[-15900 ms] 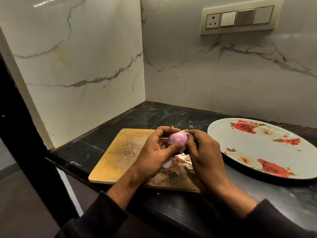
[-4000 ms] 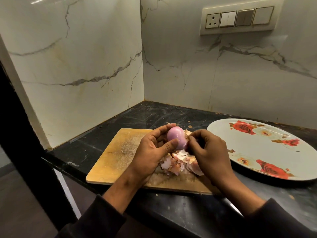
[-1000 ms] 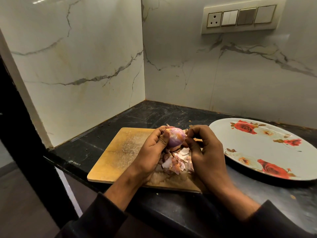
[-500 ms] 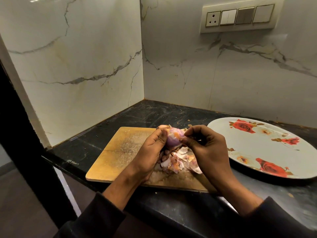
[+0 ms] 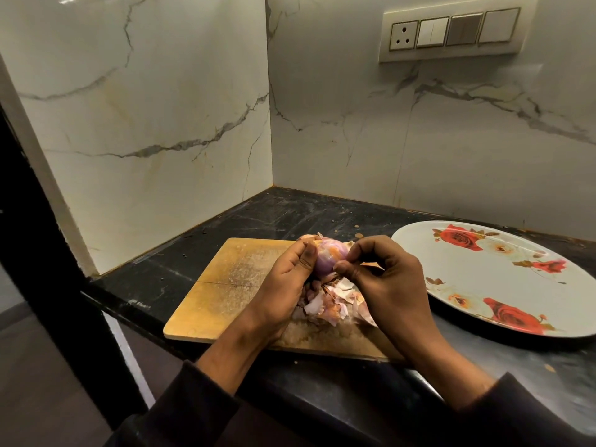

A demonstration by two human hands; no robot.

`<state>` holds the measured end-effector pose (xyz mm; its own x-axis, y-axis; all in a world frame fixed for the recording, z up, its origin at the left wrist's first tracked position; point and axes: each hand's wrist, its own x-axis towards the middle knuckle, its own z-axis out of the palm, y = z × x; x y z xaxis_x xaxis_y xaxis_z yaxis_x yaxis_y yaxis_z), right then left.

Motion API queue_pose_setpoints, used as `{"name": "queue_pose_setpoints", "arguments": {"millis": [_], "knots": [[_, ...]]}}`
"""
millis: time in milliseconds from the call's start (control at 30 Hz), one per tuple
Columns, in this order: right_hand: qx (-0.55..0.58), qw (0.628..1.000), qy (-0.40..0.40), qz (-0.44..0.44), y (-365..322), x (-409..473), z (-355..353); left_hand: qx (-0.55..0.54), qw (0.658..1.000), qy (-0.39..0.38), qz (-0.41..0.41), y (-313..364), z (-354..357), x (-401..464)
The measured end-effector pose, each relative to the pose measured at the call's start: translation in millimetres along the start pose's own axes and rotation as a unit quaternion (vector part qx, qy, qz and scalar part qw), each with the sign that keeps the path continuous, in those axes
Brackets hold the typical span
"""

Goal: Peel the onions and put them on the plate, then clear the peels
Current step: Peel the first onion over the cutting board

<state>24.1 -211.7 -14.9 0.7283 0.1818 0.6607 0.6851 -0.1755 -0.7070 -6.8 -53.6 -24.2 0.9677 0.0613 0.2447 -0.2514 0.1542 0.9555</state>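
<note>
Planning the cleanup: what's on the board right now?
A pile of peels lies on the board, below the onion that the left hand grips and the right hand pinches. The board beneath the hands and pile is covered, so anything more there cannot be seen.

A small pinkish-purple onion [image 5: 330,258], streaked with scraps of tan skin, is gripped in the left hand [image 5: 283,285] while the right hand [image 5: 387,285] pinches at its side. It is above a loose heap of pale pink and white peels [image 5: 332,303] on the wooden cutting board [image 5: 225,285]. The oval white plate [image 5: 503,285], printed with red roses, lies flat on the black counter [image 5: 290,214], just right of the board.
</note>
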Motion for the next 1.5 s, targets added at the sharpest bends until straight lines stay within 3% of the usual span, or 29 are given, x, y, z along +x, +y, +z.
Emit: {"name": "queue_pose_setpoints", "arguments": {"millis": [533, 667, 767, 900, 1067, 1233, 1500], "knots": [[0.045, 0.999, -0.027, 0.010, -4.4, -2.3, 1.8, -0.007, 0.999, 0.052, -0.008, -0.4, -2.1, 1.3], [-0.013, 0.998, -0.066, -0.019, -2.7, -7.7, 3.4, -0.018, 0.998, 0.062, 0.012, -0.2, -2.7, 2.1], [-0.042, 0.997, -0.053, -0.024, -1.2, -7.7, 2.9, -0.032, 0.997, 0.064, 0.003, 0.5, -2.3, 1.1], [-0.076, 0.997, -0.028, -0.007, 3.8, -6.0, 2.9, -0.033, 0.998, 0.044, 0.000, 1.3, -1.6, 0.7], [0.031, 0.998, -0.011, 0.045, 1.3, -3.1, -0.3, -0.029, 1.000, 0.009, -0.003, -0.3, -2.8, 1.2], [0.058, 0.997, -0.002, 0.043, -1.1, -2.7, -1.8, 0.001, 1.000, -0.002, -0.006, -0.8, -2.0, -0.1], [0.017, 0.999, -0.007, 0.049, 6.9, -1.3, -1.1, 0.015, 0.999, -0.041, 0.005, 1.5, 0.2, -2.3]]}}
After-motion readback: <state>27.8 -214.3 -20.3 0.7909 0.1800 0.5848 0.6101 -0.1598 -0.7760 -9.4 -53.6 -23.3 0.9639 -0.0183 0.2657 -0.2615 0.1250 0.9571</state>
